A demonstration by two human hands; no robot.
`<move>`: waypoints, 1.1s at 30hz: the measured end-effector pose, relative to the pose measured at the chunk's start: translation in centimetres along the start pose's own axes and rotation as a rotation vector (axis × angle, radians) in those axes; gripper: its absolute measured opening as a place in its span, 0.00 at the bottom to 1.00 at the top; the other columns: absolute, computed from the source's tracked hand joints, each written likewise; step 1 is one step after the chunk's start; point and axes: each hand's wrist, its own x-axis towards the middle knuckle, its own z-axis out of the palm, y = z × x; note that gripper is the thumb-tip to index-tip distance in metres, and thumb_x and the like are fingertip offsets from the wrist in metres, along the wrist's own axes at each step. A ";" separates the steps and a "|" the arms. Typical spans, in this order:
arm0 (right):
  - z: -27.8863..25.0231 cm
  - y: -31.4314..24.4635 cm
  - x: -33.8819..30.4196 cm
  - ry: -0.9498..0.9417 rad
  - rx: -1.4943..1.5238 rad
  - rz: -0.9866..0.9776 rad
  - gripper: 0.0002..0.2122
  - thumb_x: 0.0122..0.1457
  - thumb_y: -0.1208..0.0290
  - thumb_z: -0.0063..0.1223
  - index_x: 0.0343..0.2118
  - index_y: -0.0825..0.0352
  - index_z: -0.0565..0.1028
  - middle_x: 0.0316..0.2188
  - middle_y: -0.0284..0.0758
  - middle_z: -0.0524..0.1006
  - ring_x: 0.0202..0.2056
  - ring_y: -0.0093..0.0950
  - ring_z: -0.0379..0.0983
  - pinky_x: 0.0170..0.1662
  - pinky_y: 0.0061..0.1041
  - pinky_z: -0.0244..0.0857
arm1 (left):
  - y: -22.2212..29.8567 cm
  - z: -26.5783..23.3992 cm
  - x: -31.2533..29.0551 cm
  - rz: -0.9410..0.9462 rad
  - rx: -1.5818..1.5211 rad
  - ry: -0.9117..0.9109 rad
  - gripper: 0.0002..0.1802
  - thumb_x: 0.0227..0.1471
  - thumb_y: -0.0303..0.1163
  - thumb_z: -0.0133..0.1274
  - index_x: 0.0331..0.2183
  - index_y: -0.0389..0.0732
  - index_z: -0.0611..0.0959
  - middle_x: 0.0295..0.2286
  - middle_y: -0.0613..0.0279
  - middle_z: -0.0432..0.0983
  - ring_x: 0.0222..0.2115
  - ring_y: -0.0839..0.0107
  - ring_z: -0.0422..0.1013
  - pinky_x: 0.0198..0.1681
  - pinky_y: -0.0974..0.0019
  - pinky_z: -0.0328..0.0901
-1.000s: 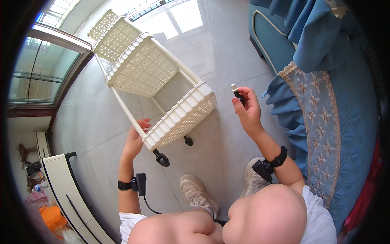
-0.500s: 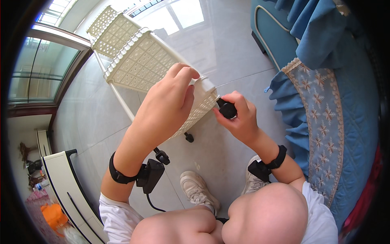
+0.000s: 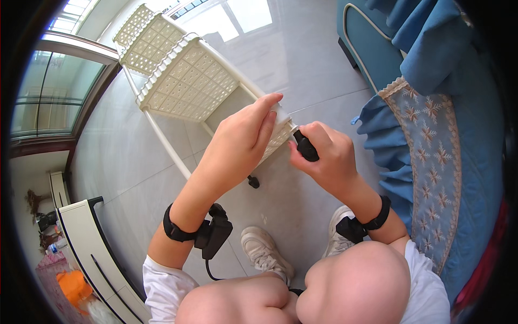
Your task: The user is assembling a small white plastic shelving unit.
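Grey tiled floor (image 3: 324, 81) lies beneath a black caster (image 3: 307, 149) pinched between thumb and fingers of the right hand (image 3: 333, 156), its top end at the near right corner of a cream lattice-shelved cart (image 3: 186, 81). Beside it, the left hand (image 3: 234, 143) covers that corner, fingers close together, grip unclear; another caster (image 3: 253, 182) sits below, a blue ruffled bedcover (image 3: 386, 146) to the right.

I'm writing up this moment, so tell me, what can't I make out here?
Head view: most of the near white shelf, behind the left hand and forearm.
Head view: part of the held black caster, covered by the right hand.
Head view: outer side of the blue cover, lost in the picture's dark rim.
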 end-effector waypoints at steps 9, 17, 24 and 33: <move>0.2 0.8 0.8 0.006 -0.150 -0.089 0.12 0.46 0.72 0.61 0.28 0.62 0.67 0.18 0.33 0.65 0.17 0.31 0.67 0.18 0.29 0.62 | 0.1 0.1 0.4 -0.005 -0.025 -0.010 0.16 0.61 0.28 0.41 0.49 0.35 0.73 0.29 0.52 0.73 0.30 0.65 0.69 0.38 0.66 0.64; 0.6 1.2 1.6 -0.049 -0.189 -0.060 0.11 0.46 0.73 0.60 0.28 0.63 0.67 0.17 0.33 0.65 0.15 0.32 0.67 0.16 0.29 0.61 | 0.0 0.3 0.9 0.007 -0.013 0.010 0.16 0.61 0.28 0.43 0.49 0.35 0.73 0.29 0.53 0.74 0.30 0.64 0.70 0.38 0.66 0.64; 1.9 1.7 2.0 -0.054 0.028 -0.007 0.12 0.47 0.71 0.61 0.30 0.64 0.66 0.18 0.34 0.69 0.17 0.35 0.69 0.19 0.30 0.63 | 0.1 -0.5 0.6 -0.028 0.068 0.026 0.18 0.58 0.30 0.48 0.50 0.37 0.73 0.27 0.54 0.74 0.25 0.66 0.68 0.34 0.66 0.65; 1.3 3.3 2.2 -0.355 0.632 -0.102 0.34 0.41 0.59 0.72 0.48 0.66 0.65 0.50 0.41 0.67 0.51 0.38 0.66 0.53 0.35 0.62 | -2.3 -2.6 -2.3 0.135 0.096 -0.090 0.43 0.33 0.40 0.71 0.51 0.37 0.72 0.38 0.52 0.75 0.36 0.60 0.74 0.40 0.64 0.67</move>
